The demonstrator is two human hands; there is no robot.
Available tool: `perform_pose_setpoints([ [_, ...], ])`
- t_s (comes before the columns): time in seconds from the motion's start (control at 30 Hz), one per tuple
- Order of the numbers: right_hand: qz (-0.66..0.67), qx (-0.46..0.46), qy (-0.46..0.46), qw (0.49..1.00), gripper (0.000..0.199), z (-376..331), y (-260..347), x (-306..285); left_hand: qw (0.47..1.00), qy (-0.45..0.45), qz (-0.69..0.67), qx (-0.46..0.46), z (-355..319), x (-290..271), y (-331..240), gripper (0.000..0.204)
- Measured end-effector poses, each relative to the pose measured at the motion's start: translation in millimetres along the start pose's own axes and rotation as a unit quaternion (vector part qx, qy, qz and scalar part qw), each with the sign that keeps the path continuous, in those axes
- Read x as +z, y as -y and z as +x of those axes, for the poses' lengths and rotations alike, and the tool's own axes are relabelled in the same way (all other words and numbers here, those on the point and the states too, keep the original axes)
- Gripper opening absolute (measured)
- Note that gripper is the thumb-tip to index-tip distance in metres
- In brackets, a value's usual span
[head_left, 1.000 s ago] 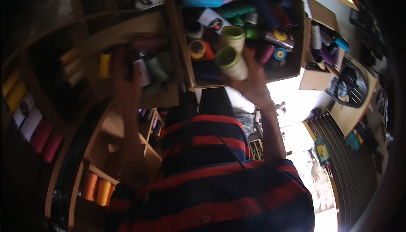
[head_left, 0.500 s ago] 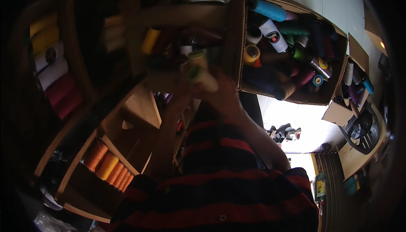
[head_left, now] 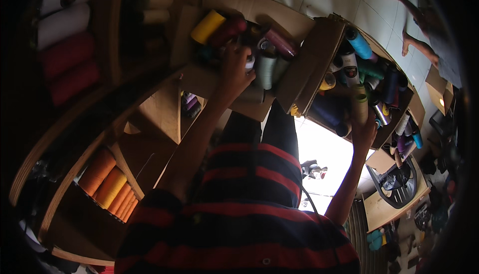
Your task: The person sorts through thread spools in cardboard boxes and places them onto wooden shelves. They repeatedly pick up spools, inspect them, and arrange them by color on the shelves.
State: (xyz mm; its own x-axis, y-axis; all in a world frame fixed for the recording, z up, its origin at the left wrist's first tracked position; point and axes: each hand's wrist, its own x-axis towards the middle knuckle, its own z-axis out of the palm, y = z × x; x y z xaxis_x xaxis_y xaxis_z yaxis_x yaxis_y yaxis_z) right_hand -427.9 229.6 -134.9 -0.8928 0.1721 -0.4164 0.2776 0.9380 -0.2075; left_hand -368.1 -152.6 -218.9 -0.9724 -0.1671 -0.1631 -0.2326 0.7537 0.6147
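My left hand (head_left: 234,72) reaches into a small cardboard box (head_left: 209,82) packed with thread cones, among them a yellow cone (head_left: 208,26), a maroon one (head_left: 229,28) and a grey-green one (head_left: 266,69). Its fingers curl among the cones; what they grip is hidden. My right hand (head_left: 365,130) is at the front of a larger cardboard box (head_left: 319,54) full of mixed-colour cones. It holds a pale green cone (head_left: 360,103) upright. A blue cone (head_left: 359,43) lies at that box's far side.
Wooden shelves on the left hold orange cones (head_left: 107,184) below and white (head_left: 62,22) and red cones (head_left: 67,72) above. Another person's bare feet (head_left: 416,29) stand on the tiled floor at top right. An open box with a black object (head_left: 399,189) sits lower right.
My right hand has left the small box and swung right to the larger box, with a pale cone in it. My left hand stays at the small box. The view has turned left.
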Motion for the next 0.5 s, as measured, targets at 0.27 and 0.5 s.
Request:
perform_pose_setpoints([
  [0.27, -0.080, -0.178, -0.005, 0.981, 0.060, 11, -12, 20, 0.989, -0.087, -0.078, -0.092, -58, -42, 31, 0.050],
  [0.5, -0.159, -0.275, -0.025, 0.948, 0.058, 5, 74, -21, 0.995, 0.010, -0.074, -0.066, -59, -49, 53, 0.042],
])
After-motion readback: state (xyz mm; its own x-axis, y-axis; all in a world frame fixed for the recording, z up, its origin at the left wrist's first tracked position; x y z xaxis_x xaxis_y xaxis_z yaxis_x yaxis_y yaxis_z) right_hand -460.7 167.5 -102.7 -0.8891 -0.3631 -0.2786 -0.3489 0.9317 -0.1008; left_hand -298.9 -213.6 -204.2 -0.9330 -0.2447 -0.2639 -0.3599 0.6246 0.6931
